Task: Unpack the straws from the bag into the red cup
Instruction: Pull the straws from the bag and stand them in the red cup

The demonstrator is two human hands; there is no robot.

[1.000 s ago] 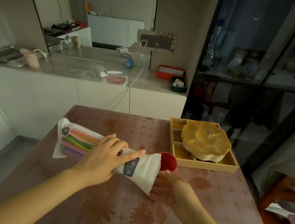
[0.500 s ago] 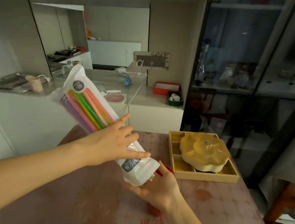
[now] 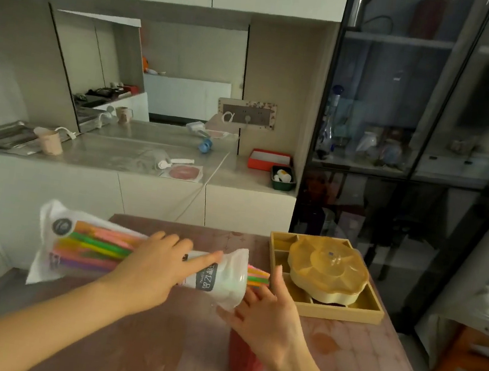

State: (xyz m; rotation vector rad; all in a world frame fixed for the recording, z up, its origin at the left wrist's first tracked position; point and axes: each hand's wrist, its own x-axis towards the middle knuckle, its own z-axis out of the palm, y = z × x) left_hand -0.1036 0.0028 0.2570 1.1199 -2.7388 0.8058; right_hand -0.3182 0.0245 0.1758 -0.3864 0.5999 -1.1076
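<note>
My left hand [image 3: 149, 269] grips the bag [image 3: 139, 254] around its middle and holds it level above the table [image 3: 348, 354]. My right hand [image 3: 265, 317] is spread open at the bag's mouth, holding nothing. Straws [image 3: 257, 275] protrude there, just above my right fingers. The red cup [image 3: 241, 358] stands below my right hand, partly hidden. Risk: if the bag tips before my right hand gathers the tips, straws could slide past the cup and scatter.

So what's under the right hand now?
The red cup stands on the table below the right hand. The hand covers its rim and inside, so its contents can't be seen.
</note>
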